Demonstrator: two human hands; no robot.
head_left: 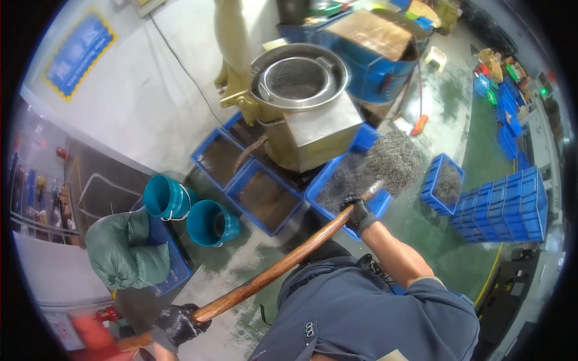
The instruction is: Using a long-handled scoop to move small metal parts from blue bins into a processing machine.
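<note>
My left hand (180,325), in a dark glove, is closed round the rear part of a long wooden tool handle (271,274) at the lower left. Farther up the shaft, my right hand (359,216), gloved too, grips it near its front end. A metal part (374,188) shows just beyond the right hand; the tool's working end cannot be made out. It reaches over a heap of grey metal pieces (394,161), thin and tangled-looking, which fills and overhangs a blue crate (314,191).
Behind the crate stands a yellowish machine (322,129) with a round metal bowl (299,78). Two teal buckets (212,224) and a green sack (123,246) are at left. Stacked blue crates (503,207) stand at right, beside a smaller filled crate (444,185).
</note>
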